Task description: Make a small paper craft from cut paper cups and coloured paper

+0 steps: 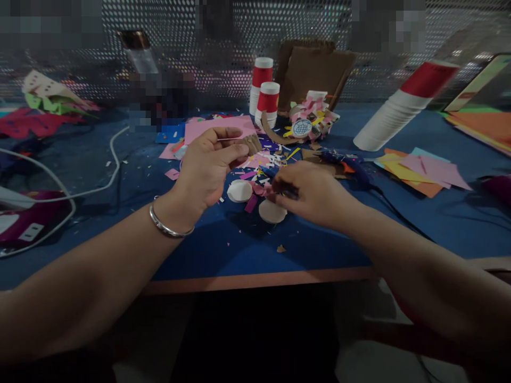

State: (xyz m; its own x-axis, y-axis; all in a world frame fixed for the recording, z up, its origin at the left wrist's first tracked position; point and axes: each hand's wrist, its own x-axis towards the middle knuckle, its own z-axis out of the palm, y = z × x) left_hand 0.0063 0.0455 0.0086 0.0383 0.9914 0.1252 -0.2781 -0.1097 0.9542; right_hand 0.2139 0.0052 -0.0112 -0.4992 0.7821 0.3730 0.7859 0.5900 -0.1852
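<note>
Raised over the blue table, my left hand pinches a small piece of brown corrugated cardboard between thumb and fingers. My right hand is low over the paper scraps, its fingers curled together; what they hold, if anything, is in shadow and hidden. Just left of those fingers lie two pale round discs, with pink and purple paper strips between them. Beyond my right hand rests a dark blue glue gun with a black cord.
White-and-red paper cups stand at the back beside a cardboard sheet and a paper-strip bundle. A tall cup stack leans at right near coloured papers. A white cable and purple power strip lie left.
</note>
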